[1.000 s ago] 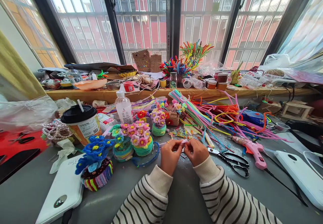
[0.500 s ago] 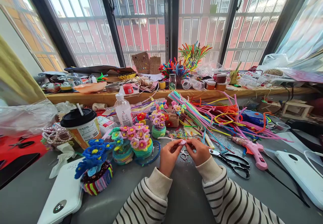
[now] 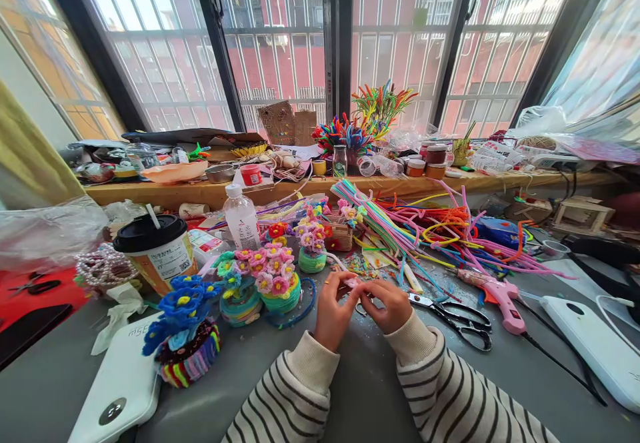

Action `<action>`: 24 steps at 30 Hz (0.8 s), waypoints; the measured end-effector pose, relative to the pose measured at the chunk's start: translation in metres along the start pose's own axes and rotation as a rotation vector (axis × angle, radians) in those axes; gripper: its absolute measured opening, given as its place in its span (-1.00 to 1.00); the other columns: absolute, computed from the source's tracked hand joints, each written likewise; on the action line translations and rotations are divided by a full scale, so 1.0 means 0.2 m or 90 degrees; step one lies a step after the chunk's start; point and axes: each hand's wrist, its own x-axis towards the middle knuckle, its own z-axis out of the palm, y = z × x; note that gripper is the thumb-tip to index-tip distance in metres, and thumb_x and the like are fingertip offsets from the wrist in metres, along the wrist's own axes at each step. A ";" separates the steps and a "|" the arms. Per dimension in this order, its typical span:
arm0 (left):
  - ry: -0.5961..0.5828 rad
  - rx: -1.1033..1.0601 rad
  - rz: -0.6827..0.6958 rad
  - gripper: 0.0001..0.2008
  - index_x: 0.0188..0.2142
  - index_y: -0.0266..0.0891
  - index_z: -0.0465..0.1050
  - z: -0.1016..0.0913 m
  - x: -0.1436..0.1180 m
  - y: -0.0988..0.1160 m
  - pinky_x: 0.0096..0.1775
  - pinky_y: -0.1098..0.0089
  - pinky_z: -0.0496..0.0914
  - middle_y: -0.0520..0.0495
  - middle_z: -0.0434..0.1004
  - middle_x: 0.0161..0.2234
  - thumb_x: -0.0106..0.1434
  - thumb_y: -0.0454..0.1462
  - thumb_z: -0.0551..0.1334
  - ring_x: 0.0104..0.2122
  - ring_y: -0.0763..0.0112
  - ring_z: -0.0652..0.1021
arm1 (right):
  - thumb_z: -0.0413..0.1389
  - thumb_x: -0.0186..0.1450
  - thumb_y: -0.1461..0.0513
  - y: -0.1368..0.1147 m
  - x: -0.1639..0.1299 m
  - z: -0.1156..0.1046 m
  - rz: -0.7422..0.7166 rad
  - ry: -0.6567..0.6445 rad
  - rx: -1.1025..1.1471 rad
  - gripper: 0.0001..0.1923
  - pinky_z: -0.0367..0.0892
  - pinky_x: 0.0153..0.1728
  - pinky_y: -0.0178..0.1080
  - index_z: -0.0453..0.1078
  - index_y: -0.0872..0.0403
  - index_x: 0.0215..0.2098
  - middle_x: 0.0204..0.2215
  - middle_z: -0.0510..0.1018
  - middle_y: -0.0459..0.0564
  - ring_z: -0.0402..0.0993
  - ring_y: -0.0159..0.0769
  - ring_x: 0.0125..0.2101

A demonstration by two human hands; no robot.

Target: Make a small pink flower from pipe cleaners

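Observation:
Between the fingertips of my left hand point(image 3: 331, 313) and my right hand point(image 3: 389, 306) is a small bent piece of pale pink pipe cleaner point(image 3: 352, 282). Both hands are closed in a pinch on it, above the grey table. Fingers cover part of the piece, so its full shape is hidden. A pale fuzzy strand point(image 3: 336, 261) reaches out beyond my left fingers. Small silver scissors lie mostly hidden under my hands. Big black-handled scissors point(image 3: 463, 323) rest just right of my right hand. Left of my hands stand pipe-cleaner flower pots, one with pink flowers point(image 3: 273, 270).
Loose pipe cleaners point(image 3: 385, 220) are heaped behind my hands. A pink glue gun point(image 3: 505, 303) and a white power bank point(image 3: 593, 350) lie at right. On the left are a blue flower pot point(image 3: 187, 356), a lidded cup point(image 3: 157, 250), a bottle point(image 3: 242, 220) and another power bank point(image 3: 120, 383).
My fingers have shifted on the pink piece, and my right fingertips now reach further left towards my left hand. The whole view has moved slightly. Objects on the table stay in place.

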 end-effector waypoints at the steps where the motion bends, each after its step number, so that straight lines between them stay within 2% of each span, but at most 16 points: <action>1: 0.016 0.005 -0.001 -0.80 -0.35 -0.28 0.27 -0.01 0.00 0.00 -0.32 0.43 0.34 -0.06 0.32 -0.37 0.00 -0.25 0.13 -0.37 0.45 0.41 | -0.05 0.09 0.25 -0.01 0.01 -0.01 0.026 -0.016 0.053 -0.81 0.30 -0.51 -0.32 0.38 0.08 -0.40 -0.52 0.48 -0.02 0.36 -0.38 -0.54; 4: 0.006 -0.008 -0.014 -0.82 -0.38 -0.28 0.26 -0.02 0.01 0.01 -0.33 0.44 0.33 -0.05 0.32 -0.39 -0.01 -0.25 0.13 -0.39 0.46 0.40 | -0.05 0.09 0.18 0.01 0.04 -0.04 0.162 -0.067 0.233 -0.77 0.31 -0.58 -0.35 0.38 0.11 -0.41 -0.53 0.48 -0.01 0.37 -0.39 -0.55; 7: -0.062 -0.074 -0.037 -0.77 -0.34 -0.27 0.22 -0.01 0.00 0.02 -0.29 0.41 0.32 -0.05 0.32 -0.37 -0.04 -0.26 0.17 -0.36 0.44 0.41 | -0.08 0.09 0.10 0.05 0.07 -0.07 0.310 -0.107 0.393 -0.69 0.28 -0.64 -0.38 0.35 0.15 -0.42 -0.59 0.44 -0.04 0.35 -0.41 -0.58; 9: -0.123 -0.120 -0.057 -0.72 -0.33 -0.26 0.19 -0.01 0.00 0.03 -0.28 0.38 0.32 -0.05 0.32 -0.36 -0.07 -0.28 0.19 -0.35 0.43 0.41 | -0.04 0.05 0.07 0.07 0.07 -0.07 0.365 -0.112 0.456 -0.68 0.26 -0.66 -0.40 0.33 0.14 -0.38 -0.59 0.42 -0.08 0.32 -0.44 -0.60; 12: -0.191 -0.159 -0.076 -0.73 -0.35 -0.26 0.18 0.00 -0.01 0.04 -0.27 0.35 0.33 -0.05 0.34 -0.36 -0.08 -0.30 0.20 -0.34 0.42 0.42 | 0.05 -0.01 0.09 0.06 0.08 -0.05 0.377 -0.130 0.506 -0.71 0.22 -0.63 -0.41 0.32 0.11 -0.39 -0.58 0.40 -0.12 0.29 -0.47 -0.60; 17: -0.228 -0.196 -0.094 -0.68 -0.35 -0.25 0.18 0.00 -0.01 0.04 -0.26 0.34 0.31 -0.03 0.35 -0.39 -0.13 -0.36 0.24 -0.33 0.41 0.42 | 0.09 -0.04 0.14 0.05 0.08 -0.05 0.394 -0.100 0.554 -0.81 0.13 -0.67 -0.44 0.29 0.13 -0.57 -0.69 0.29 -0.20 0.19 -0.55 -0.68; 21: -0.188 -0.230 -0.109 -0.71 -0.35 -0.26 0.23 -0.01 0.00 0.03 -0.31 0.40 0.32 -0.03 0.34 -0.37 -0.12 -0.35 0.23 -0.35 0.44 0.41 | 0.11 -0.06 0.14 0.06 0.07 -0.05 0.422 -0.077 0.575 -0.80 0.13 -0.68 -0.44 0.27 0.13 -0.58 -0.71 0.28 -0.21 0.16 -0.56 -0.71; 24: -0.149 -0.280 -0.155 -0.75 -0.38 -0.28 0.26 -0.01 0.01 0.04 -0.32 0.43 0.30 -0.01 0.36 -0.40 -0.12 -0.34 0.23 -0.38 0.47 0.41 | 0.12 -0.07 0.17 0.05 0.08 -0.06 0.418 -0.055 0.596 -0.81 0.13 -0.69 -0.45 0.26 0.12 -0.58 -0.68 0.31 -0.21 0.16 -0.58 -0.71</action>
